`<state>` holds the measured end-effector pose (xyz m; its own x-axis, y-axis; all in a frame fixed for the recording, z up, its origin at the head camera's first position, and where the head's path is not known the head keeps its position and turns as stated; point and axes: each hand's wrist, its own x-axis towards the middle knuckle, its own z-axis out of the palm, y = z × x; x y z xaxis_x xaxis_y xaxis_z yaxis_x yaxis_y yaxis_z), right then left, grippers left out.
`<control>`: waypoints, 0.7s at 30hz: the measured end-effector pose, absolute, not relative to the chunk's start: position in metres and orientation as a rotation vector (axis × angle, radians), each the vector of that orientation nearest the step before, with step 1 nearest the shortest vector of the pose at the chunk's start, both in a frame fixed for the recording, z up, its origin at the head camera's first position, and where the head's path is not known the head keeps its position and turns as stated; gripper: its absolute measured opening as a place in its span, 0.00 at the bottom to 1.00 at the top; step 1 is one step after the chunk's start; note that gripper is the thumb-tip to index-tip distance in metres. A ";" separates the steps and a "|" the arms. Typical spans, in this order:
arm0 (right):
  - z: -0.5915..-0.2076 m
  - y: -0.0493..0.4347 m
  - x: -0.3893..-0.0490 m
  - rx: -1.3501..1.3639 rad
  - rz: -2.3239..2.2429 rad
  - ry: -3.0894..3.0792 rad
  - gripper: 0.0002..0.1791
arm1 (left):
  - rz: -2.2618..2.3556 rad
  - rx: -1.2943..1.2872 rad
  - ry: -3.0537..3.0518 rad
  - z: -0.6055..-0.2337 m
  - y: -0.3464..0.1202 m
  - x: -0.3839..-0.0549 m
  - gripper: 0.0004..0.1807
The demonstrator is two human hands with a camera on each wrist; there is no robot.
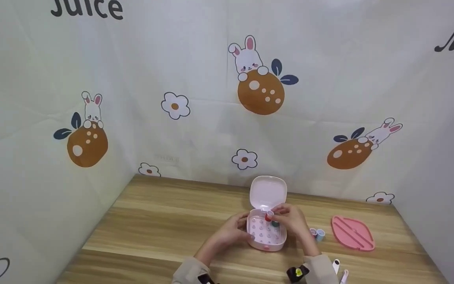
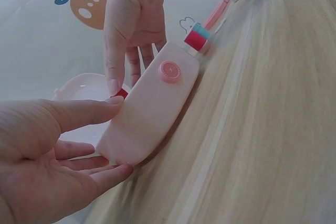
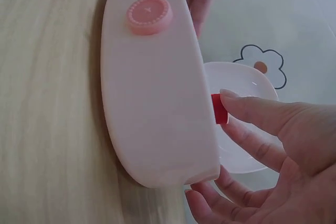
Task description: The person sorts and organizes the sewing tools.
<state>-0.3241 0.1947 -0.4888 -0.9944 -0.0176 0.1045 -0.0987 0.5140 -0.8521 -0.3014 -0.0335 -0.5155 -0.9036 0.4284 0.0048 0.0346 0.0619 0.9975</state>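
A pale pink box stands on the wooden table with its lid tipped back. Its inside has a small repeated print, and a round pink clasp sits on the front wall. My left hand grips the box's left side, thumb at the rim and fingers against the outer wall. Over the box's far right part, my right hand pinches a small red cylinder with a white end between thumb and finger. Beside it, inside the box, shows a green piece, partly hidden by the right hand.
Right of the box stand small cylinders, one of them light blue, beside a red one. Farther right lies a flat pink slotted tray. Two slim white-handled tools lie near the right sleeve. Printed cloth walls enclose the table.
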 end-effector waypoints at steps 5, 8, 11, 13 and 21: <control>-0.492 0.194 -0.326 0.114 1.499 -2.665 0.06 | 1.914 0.462 2.054 -0.515 -0.034 -0.300 0.45; -0.494 0.194 -0.327 0.116 1.504 -2.660 0.06 | 1.913 0.460 2.055 -0.514 -0.033 -0.300 0.46; -0.496 0.193 -0.328 0.125 1.502 -2.656 0.06 | 1.913 0.466 2.055 -0.514 -0.033 -0.300 0.47; -0.498 0.192 -0.329 0.118 1.507 -2.653 0.06 | 1.913 0.475 2.057 -0.514 -0.033 -0.300 0.46; -0.502 0.191 -0.327 0.096 1.471 -2.658 0.07 | 1.917 0.481 2.024 -0.516 -0.034 -0.302 0.47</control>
<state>-0.3273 0.1912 -0.5019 -0.9928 -0.0057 0.1200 -0.1047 0.5308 -0.8410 -0.3015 -0.0337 -0.5156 -0.8950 0.4460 0.0048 0.0291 0.0475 0.9984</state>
